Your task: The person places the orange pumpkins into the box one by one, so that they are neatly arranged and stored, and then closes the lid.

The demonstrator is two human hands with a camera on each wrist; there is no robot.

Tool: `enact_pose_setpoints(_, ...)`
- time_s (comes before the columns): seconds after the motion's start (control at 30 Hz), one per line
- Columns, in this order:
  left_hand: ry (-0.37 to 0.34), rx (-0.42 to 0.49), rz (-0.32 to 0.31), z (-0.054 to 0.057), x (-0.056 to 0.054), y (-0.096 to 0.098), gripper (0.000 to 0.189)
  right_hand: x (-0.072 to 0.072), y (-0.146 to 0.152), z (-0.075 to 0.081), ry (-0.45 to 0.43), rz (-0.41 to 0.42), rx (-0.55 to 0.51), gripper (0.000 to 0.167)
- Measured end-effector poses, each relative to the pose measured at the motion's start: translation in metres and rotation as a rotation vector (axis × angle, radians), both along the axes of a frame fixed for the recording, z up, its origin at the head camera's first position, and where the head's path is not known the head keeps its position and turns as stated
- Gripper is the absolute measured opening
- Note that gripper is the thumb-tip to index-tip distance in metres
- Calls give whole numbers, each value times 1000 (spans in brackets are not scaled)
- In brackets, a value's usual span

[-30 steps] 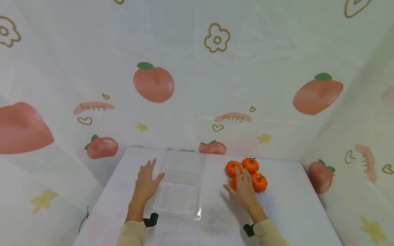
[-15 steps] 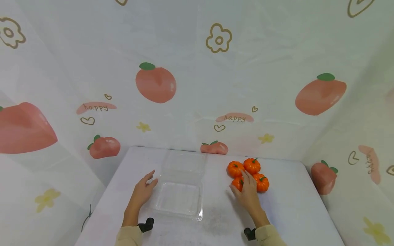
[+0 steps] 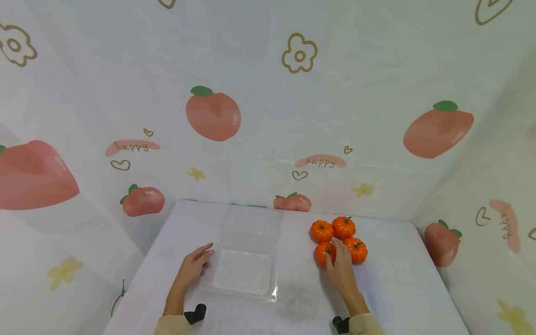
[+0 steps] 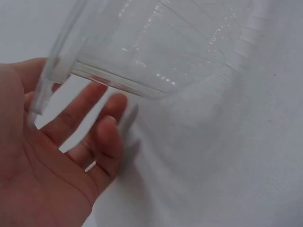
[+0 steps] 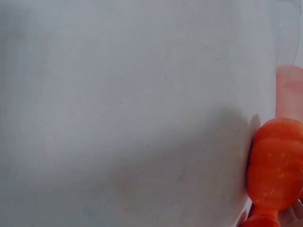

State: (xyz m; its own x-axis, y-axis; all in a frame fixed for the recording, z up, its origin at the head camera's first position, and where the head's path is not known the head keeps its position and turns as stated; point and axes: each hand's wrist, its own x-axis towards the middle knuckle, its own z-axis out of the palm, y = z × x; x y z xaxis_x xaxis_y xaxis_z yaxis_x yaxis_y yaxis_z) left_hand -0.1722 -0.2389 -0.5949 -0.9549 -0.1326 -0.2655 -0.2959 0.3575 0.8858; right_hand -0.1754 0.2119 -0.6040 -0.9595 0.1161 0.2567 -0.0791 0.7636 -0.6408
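A clear plastic clamshell container [image 3: 244, 272] lies unfolded on the table, its lid [image 3: 251, 222] flat toward the back. At the container's left edge is my left hand [image 3: 193, 267]; in the left wrist view its loosely bent fingers [image 4: 71, 116] sit beside and under the clear rim. Small orange pumpkins [image 3: 343, 227] with green stems are clustered at the right. My right hand [image 3: 341, 267] grips the near-left pumpkin [image 3: 322, 253], thumb on its near side and fingers round its right. The right wrist view catches an orange pumpkin [image 5: 274, 165] at its right edge, most of the hand out of sight.
White cloth with printed peaches [image 3: 213, 116] and flowers walls in the table's back and sides. The white table [image 3: 297, 302] narrows toward the back. A dark wrist device [image 3: 195, 314] sits on the left wrist, another [image 3: 341, 324] on the right.
My left hand has come down and back to the container's left edge, its fingers drawing together. My right hand has lowered from above the pumpkins and closed round the near-left one.
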Motion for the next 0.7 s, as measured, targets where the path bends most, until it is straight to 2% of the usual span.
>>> enact_pose_setpoints(0.1, -11, 42, 25, -4, 1, 0, 48, 1, 2, 1, -49, -6, -28, 54)
enact_pose_setpoints(0.33, 0, 146, 51, -14, 4, -1, 50, 3, 5, 2, -279, 10, -177, 72)
enact_pose_setpoints(0.53, -2, 275, 76, -22, 4, 3, 47, 5, 6, 0, -282, 24, -216, 73)
enact_pose_setpoints(0.7, -8, 422, 119, -23, 4, 9, 48, 5, 8, 1, -338, 22, -242, 80)
